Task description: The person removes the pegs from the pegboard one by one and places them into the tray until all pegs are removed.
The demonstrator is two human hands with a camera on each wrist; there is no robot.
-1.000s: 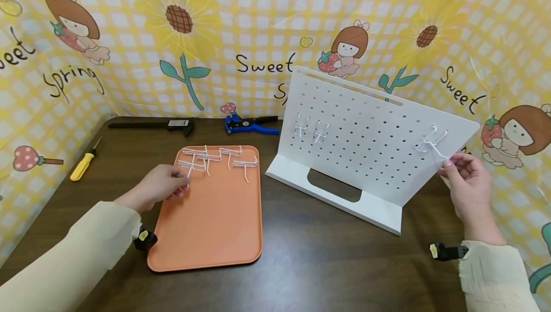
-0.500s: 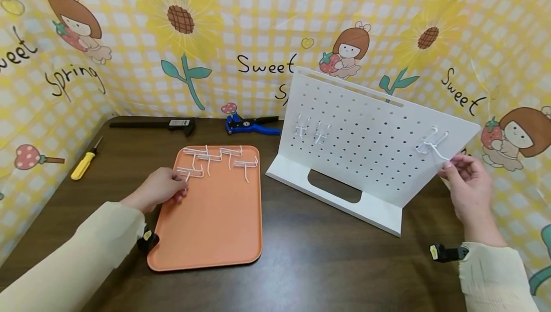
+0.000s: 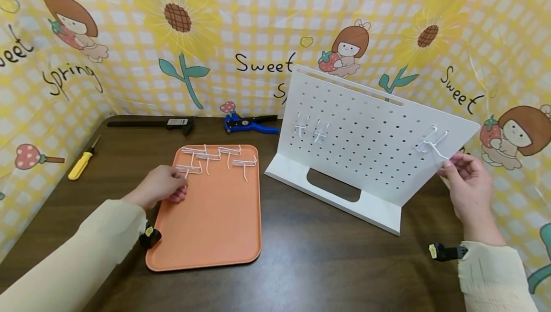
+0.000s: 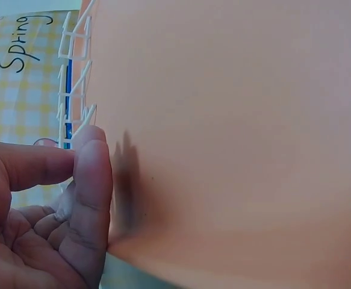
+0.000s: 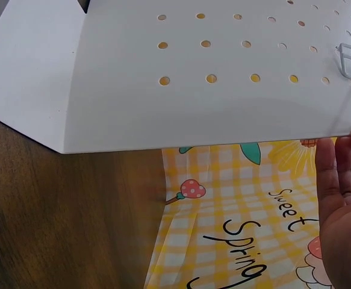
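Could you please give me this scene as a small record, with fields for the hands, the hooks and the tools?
Left hand: over the tray, appears to pinch the near hook
Right hand: at the right edge of the white board, appears to pinch the prong of the right hook
Hooks on board: three, two left and one right
Hooks on tray: five, near hook included
Tools on table: yellow screwdriver, black caliper, blue pliers
Backdrop: yellow checked cloth
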